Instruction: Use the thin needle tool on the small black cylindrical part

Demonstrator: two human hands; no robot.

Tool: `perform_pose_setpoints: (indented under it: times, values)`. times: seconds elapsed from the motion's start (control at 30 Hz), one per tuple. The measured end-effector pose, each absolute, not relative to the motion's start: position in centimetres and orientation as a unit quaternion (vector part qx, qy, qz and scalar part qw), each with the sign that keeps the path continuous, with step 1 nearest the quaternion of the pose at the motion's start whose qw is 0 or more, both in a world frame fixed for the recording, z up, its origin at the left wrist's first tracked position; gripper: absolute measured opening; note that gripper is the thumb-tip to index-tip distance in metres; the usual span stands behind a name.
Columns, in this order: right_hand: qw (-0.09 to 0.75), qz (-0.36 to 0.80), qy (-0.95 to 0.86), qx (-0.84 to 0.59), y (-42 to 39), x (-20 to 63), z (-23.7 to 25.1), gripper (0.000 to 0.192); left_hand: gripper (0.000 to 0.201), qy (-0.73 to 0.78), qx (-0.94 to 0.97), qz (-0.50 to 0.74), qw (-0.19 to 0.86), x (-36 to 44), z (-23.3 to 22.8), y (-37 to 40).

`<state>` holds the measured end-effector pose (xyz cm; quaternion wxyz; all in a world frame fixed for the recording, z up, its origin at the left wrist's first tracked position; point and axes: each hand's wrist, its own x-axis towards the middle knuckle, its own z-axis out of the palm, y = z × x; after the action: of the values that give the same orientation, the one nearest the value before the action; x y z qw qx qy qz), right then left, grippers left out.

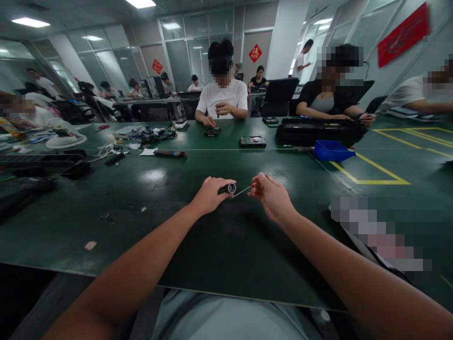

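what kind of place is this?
Likely an electronics assembly or repair workshop: a long green worktable shared by seated workers, small devices and cables on it, and the left hand holding a screwdriver handle near the right hand.

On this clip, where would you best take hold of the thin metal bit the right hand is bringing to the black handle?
Best gripped at its right end, from the right side, as the right hand pinches it now. The thin metal bit lies nearly level, its free tip pointing at the open socket of the black handle in the left hand, so that end likely should stay bare.
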<state>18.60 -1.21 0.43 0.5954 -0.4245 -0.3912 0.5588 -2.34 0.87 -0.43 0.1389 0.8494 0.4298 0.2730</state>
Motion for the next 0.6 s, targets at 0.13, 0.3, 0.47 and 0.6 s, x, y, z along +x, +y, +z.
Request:
perform_pose_setpoints:
  times: [0.13, 0.3, 0.47, 0.6]
  values:
    - [0.619, 0.476, -0.448, -0.435, -1.33, 19.00, 0.58, 0.027, 0.039, 0.438, 0.843, 0.280, 0.141, -2.26, -0.50, 0.68]
    - [0.603, 0.392, -0.531, -0.448, -1.46, 19.07, 0.55, 0.026, 0.040, 0.444, 0.836, 0.290, 0.143, -2.17, -0.61, 0.41]
    - [0.584, 0.324, -0.571, -0.478, -1.94, 19.07, 0.88, 0.025, 0.040, 0.440, 0.834, 0.294, 0.152, -2.22, -0.72, 0.40]
    - [0.567, 0.307, -0.601, -0.473, -2.25, 19.07, 1.29, 0.026, 0.041, 0.444, 0.834, 0.290, 0.154, -2.23, -0.69, 0.43]
